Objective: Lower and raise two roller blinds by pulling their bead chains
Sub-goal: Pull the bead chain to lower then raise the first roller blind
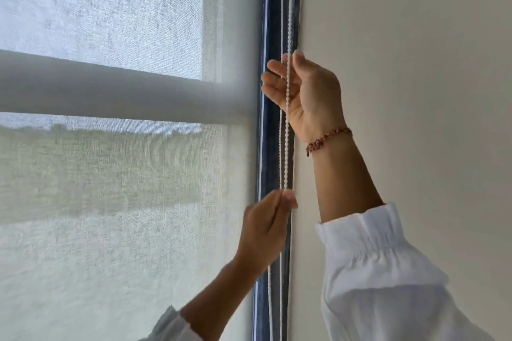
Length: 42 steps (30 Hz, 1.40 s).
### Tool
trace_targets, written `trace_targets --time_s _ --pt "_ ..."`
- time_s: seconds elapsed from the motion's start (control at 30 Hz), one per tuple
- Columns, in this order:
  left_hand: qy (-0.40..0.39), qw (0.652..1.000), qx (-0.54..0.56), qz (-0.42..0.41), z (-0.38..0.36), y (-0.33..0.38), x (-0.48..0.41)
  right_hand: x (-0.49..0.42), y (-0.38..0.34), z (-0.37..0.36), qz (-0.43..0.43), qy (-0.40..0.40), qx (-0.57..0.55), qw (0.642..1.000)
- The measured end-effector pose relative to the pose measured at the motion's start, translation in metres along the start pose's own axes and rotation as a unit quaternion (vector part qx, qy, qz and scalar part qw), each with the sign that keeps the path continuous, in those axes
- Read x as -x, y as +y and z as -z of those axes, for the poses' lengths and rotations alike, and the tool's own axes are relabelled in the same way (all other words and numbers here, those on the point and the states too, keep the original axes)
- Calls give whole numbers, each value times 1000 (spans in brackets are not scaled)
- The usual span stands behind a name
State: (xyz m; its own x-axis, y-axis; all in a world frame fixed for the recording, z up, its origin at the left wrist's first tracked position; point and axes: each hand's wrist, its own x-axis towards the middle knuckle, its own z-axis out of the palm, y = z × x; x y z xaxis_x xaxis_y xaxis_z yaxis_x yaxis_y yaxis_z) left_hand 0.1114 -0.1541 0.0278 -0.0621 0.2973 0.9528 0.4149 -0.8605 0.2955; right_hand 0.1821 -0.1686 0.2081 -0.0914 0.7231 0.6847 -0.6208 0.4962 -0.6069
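Head view: left hand [263, 227] and right hand [307, 94] each pinch one bead-chain strand [289, 33]

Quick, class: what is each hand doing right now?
Left hand: pinching the bead chain.
Right hand: fingers curled round the bead chain, higher up.
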Motion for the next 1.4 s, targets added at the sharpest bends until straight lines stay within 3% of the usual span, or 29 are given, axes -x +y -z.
trace_targets --time_s 0.1,0.17,0.2,0.27,0.33,0.4,0.67,0.77,0.93,1.07,1.27,1.4 --pt "-8 1000 1 -4 1 -4 5 3 5 -4 42 53 51 996" --pt "-40 996 49 65 1 -7 2 8 7 -4 87 78 45 992" --pt "-63 983 112 133 3 -7 -2 10 6 -4 109 80 36 990" --pt "-105 923 261 262 12 -7 -19 13 4 -5 143 71 22 987" --pt "-107 882 341 308 22 -4 -43 16 2 -5 157 68 18 985" --pt "-88 871 370 310 31 5 -71 19 3 -4 163 71 23 984" --pt "-83 922 342 160 43 60 -157 54 49 16 167 54 69 982" --pt "-88 925 332 159 43 73 -172 74 77 33 158 55 79 983" --pt "-89 912 327 230 31 70 -166 101 115 53 146 59 138 978" --pt "-17 937 306 169 19 56 -145 106 134 62 140 47 203 968" --pt "9 975 206 87 32 41 -127 75 123 65 48 59 176 981" --pt "-13 988 137 65 29 34 -96 36 89 53 45 45 68 996"
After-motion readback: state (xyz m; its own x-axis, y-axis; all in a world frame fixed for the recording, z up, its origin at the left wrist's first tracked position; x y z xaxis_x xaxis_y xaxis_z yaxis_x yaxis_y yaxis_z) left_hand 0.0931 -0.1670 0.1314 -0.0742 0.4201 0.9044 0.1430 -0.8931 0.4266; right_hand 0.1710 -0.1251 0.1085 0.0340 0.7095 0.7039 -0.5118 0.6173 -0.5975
